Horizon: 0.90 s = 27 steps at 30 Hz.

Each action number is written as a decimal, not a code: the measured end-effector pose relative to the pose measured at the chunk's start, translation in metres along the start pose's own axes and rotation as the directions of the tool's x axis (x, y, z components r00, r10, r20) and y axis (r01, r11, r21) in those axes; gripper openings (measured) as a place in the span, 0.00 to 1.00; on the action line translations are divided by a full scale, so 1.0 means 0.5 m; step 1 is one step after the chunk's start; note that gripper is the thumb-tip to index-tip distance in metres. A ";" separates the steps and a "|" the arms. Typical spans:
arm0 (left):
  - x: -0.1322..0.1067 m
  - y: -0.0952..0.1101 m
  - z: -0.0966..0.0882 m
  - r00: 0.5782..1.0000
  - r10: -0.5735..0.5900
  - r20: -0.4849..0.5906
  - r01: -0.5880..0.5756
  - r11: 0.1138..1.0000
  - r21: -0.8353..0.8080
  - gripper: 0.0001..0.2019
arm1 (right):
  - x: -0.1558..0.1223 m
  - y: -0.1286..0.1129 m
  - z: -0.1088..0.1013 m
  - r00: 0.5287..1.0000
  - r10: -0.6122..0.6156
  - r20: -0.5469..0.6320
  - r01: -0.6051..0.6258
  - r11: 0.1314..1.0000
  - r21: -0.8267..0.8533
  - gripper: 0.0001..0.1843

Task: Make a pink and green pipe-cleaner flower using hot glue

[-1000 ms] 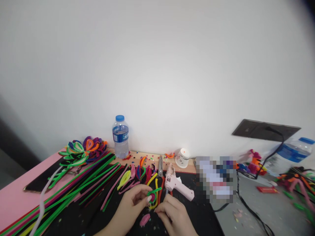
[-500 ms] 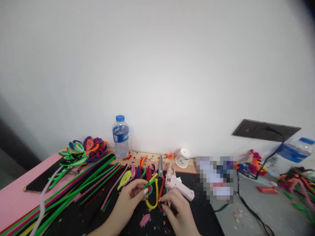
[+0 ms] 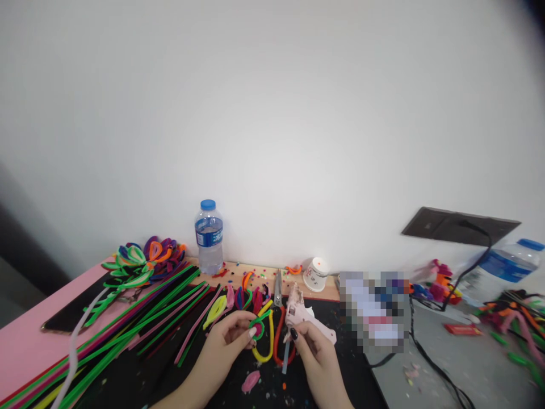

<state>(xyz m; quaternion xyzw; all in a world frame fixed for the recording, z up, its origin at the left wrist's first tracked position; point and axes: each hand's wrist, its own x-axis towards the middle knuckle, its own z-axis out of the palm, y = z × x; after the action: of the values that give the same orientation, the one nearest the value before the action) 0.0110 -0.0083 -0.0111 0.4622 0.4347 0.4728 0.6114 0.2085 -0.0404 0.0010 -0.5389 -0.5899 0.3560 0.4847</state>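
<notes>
My left hand pinches a small green pipe-cleaner loop with a dark pink centre just above the black mat. A yellow U-shaped pipe cleaner lies right beside it. My right hand reaches onto the handle of the pink glue gun, its dark-nailed fingers curled over it. The gun's glue stick points down toward me. A pink fuzzy piece lies on the mat between my hands.
Long green, pink and black pipe cleaners fan across the left. A water bottle, scissors, a small white cup and bent coloured loops stand behind. A black cable and another bottle are at right.
My right hand has left the loop and moved up and right onto the glue gun. My left hand lifted the green loop slightly toward the back; the yellow piece now lies free.
</notes>
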 end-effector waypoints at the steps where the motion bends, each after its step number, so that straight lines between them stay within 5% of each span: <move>1: 0.000 0.001 0.000 1.000 -0.001 0.005 0.001 1.000 0.000 0.11 | 0.001 -0.001 -0.001 1.000 -0.003 -0.009 0.003 1.000 0.001 0.14; 7: 0.001 0.007 0.003 1.000 0.000 0.018 0.000 1.000 -0.008 0.11 | 0.003 0.009 0.003 1.000 0.000 -0.010 0.000 1.000 0.031 0.13; 18: 0.002 0.002 0.001 1.000 -0.001 0.022 0.001 1.000 -0.013 0.11 | 0.013 0.016 -0.008 0.991 -0.063 -0.121 0.041 0.984 -0.172 0.18; 27: 0.000 0.011 0.003 1.000 -0.015 -0.001 0.015 1.000 -0.023 0.13 | 0.020 0.006 -0.030 0.964 -0.202 -0.172 0.130 0.925 -0.357 0.05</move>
<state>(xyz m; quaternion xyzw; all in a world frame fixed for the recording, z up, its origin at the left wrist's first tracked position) 0.0117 -0.0080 -0.0053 0.4515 0.4330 0.4735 0.6201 0.2240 -0.0315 0.0044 -0.5965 -0.6333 0.1479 0.4703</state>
